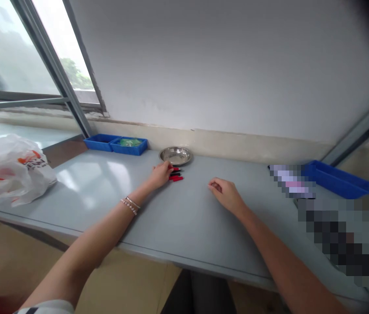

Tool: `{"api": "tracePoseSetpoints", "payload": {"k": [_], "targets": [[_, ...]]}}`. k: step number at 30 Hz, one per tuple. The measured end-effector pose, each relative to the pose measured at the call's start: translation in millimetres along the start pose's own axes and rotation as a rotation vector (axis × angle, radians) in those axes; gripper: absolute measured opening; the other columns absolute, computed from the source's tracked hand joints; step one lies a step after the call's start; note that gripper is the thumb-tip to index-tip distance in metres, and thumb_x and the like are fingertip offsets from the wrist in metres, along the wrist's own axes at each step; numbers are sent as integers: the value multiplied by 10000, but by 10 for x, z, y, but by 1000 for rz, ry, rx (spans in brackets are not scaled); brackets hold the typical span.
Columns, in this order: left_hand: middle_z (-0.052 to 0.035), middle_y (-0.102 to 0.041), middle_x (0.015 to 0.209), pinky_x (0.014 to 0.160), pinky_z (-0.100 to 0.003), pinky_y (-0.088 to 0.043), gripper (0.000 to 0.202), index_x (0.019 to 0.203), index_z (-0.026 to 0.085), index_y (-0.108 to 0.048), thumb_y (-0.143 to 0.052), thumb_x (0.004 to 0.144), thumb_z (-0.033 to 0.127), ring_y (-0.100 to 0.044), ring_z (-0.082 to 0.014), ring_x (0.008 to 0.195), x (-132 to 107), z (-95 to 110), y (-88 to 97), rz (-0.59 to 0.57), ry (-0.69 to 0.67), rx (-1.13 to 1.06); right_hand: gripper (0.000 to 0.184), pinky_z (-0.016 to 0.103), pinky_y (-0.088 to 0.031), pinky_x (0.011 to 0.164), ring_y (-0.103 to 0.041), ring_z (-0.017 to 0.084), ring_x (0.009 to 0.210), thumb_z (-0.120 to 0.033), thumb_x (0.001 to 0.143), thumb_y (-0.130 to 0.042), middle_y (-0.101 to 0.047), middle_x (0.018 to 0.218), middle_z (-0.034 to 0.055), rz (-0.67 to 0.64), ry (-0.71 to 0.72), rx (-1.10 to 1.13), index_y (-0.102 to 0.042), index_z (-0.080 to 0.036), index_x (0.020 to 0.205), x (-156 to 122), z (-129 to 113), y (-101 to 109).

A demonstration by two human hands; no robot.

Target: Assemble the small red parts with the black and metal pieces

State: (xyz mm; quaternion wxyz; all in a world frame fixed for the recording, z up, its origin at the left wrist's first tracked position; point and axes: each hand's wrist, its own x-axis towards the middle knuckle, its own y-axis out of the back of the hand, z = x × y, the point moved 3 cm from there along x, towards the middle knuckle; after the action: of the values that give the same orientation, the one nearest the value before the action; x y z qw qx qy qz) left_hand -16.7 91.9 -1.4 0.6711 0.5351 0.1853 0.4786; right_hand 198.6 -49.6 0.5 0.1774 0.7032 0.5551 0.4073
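Observation:
My left hand (161, 173) reaches far across the grey table (178, 218), its fingers curled over a small bunch of red and black clip-like pieces (176, 175) lying on the surface. A bracelet sits on that wrist. Just behind the pieces stands a shallow steel dish (175, 155). My right hand (225, 194) rests on the table to the right, fingers loosely curled under, nothing visible in it.
Two blue bins (115, 144) stand against the wall at the back left, one with something green inside. A larger blue tray (338, 179) is at the right. A white and orange plastic bag (11, 170) lies at the table's left end.

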Motion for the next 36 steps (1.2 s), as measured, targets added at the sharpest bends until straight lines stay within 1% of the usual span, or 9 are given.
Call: {"api": "tracePoseSetpoints", "payload": {"k": [7,12,19,23,27,30,31,33,36], "targets": [[-51,-670,918,810,-369,-503,61,884,213,-454,-405,919,220,-625,-173,856,-48,108,-20,-10,-5,-185,139,265,-398,577,-526,147,548,-247,783,-477,-604,598,17,1,-9,-15,-597,-196,733,4,18,12],[-46,-668,909,809,-366,-521,95,854,213,-436,-385,933,224,-620,-155,837,-33,81,-48,25,37,-225,143,265,-403,581,-527,146,555,-256,783,-483,-612,605,18,36,-10,-22,-599,-196,725,13,35,47],[-57,-686,941,815,-394,-537,91,849,214,-439,-398,930,212,-637,-160,860,19,12,-129,43,109,-215,149,259,-404,564,-537,145,558,-243,791,-481,-622,621,22,29,-11,-17,-607,-197,724,12,37,18],[-78,-681,1009,822,-458,-521,19,900,221,-468,-464,892,204,-634,-201,902,-4,20,-112,61,143,-170,147,257,-415,569,-544,145,562,-240,791,-486,-627,620,23,13,-8,1,-607,-200,718,20,36,17],[-104,-683,978,814,-545,-481,66,901,214,-528,-472,869,202,-605,-280,965,-33,69,-60,45,174,-94,138,260,-415,591,-552,146,576,-212,794,-495,-639,637,25,7,-14,-14,-615,-196,728,20,10,35],[-142,-654,1053,814,-596,-444,133,862,198,-584,-458,869,240,-537,-358,1070,-40,115,-27,32,174,-50,130,254,-412,604,-552,138,581,-183,796,-511,-645,645,24,1,-27,-38,-618,-192,722,23,-6,40],[-153,-638,1088,821,-602,-433,170,876,193,-603,-450,876,268,-511,-377,1099,-38,124,-20,33,173,-33,130,251,-412,610,-555,135,585,-177,798,-515,-650,652,24,3,-34,-46,-620,-191,723,29,-7,39],[-151,-621,1133,816,-568,-443,250,937,201,-631,-421,891,328,-503,-377,1104,-27,137,-24,0,155,62,128,247,-414,623,-561,131,599,-172,803,-522,-659,675,22,11,-50,-65,-629,-193,736,54,-7,36],[-142,-614,1158,822,-530,-441,337,1019,214,-642,-370,903,376,-497,-362,1098,-8,157,-37,-25,74,122,117,249,-423,642,-572,135,624,-179,802,-539,-660,683,22,34,-71,-94,-642,-195,747,98,-5,83]]}}
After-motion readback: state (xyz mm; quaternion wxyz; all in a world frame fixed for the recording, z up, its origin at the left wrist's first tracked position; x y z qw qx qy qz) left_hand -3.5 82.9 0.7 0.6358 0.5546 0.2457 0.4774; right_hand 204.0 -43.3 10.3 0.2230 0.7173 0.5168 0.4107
